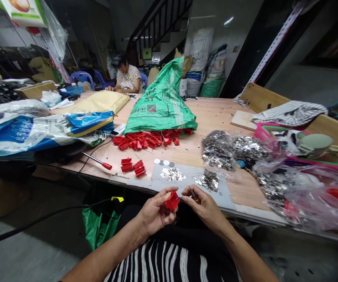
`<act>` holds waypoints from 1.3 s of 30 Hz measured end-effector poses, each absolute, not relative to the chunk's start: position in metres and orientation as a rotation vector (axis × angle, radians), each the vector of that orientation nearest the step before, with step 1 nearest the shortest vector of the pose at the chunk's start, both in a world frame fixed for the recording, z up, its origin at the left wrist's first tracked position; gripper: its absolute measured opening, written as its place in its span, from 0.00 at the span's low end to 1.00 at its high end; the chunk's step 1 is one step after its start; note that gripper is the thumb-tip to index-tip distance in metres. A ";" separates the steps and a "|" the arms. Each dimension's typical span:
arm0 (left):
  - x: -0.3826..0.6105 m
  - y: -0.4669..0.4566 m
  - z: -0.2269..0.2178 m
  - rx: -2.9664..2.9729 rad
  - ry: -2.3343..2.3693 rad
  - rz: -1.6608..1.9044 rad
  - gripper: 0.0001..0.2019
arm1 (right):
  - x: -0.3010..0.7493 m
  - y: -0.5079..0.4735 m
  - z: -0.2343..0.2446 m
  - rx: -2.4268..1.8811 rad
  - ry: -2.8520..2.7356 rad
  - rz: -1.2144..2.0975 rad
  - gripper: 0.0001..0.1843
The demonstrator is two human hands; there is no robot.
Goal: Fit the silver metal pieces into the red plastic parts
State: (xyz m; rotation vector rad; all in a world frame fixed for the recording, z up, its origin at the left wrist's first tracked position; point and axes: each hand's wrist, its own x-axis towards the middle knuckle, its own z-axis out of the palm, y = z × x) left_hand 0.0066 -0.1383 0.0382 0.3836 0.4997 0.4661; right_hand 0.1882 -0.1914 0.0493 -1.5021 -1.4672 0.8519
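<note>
My left hand point(157, 211) is closed around a small red plastic part point(172, 200), hollow and box-shaped, just off the table's front edge. Close on its right, my right hand point(202, 203) is pinched, thumb and index finger near the part's open side. What those fingertips hold is too small to make out. On a grey mat point(191, 172) in front of the hands lie a pile of shiny flat metal pieces point(172, 174) and a darker pile of small metal pieces point(211, 181). Several loose red parts point(133, 167) lie left of the mat.
A green woven sack point(160, 102) spills many red parts point(145, 140) onto the table. Plastic bags of metal pieces point(228, 149) crowd the right side. A tool with a red-tipped handle point(98, 161) juts over the left edge. Another person point(128, 78) sits across the table.
</note>
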 end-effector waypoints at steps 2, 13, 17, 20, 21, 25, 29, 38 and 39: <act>0.008 -0.139 0.037 0.436 0.499 0.457 0.17 | 0.186 -0.189 0.045 -1.470 -1.456 0.906 0.13; -0.004 -0.127 0.022 0.617 0.488 0.296 0.20 | 0.171 -0.189 0.026 -1.293 -1.348 1.249 0.18; -0.001 -0.120 0.031 0.819 0.649 0.396 0.23 | 0.172 -0.183 0.019 -1.301 -1.283 1.153 0.17; -0.001 -0.115 0.040 1.093 0.748 0.559 0.22 | 0.177 -0.182 0.019 -1.339 -1.223 1.093 0.17; -0.002 -0.114 0.043 1.184 0.743 0.615 0.19 | 0.178 -0.182 0.019 -1.352 -1.211 1.078 0.17; -0.004 -0.116 0.047 1.532 0.646 0.760 0.19 | 0.180 -0.185 0.018 -1.366 -1.177 1.045 0.17; 0.000 -0.120 0.039 1.874 0.606 0.904 0.17 | 0.176 -0.186 0.016 -1.347 -1.126 1.092 0.18; 0.002 -0.121 0.028 2.001 0.546 0.980 0.14 | 0.175 -0.193 0.032 -1.367 -0.957 1.407 0.23; 0.000 -0.120 0.028 1.984 0.532 0.975 0.13 | 0.176 -0.195 0.033 -1.352 -0.928 1.443 0.23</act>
